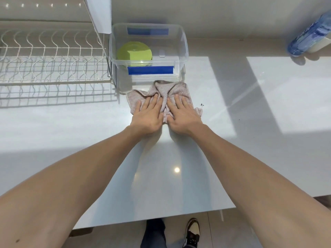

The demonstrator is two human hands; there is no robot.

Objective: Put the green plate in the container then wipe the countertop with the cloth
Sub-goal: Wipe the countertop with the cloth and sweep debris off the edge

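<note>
Plate [134,54] lies in the clear container [184,49] — both hands, left [146,116] and right [180,114], press flat, unclenched, on the cloth [179,89].

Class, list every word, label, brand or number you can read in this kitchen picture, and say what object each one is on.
No text can be read anywhere.
Blue bottle, far right: printed label wrap, too blurred and angled to read.
Clear container holding the green plate: plain blue strips, no lettering visible.
Cloth, dish rack, countertop: no markings.
</note>
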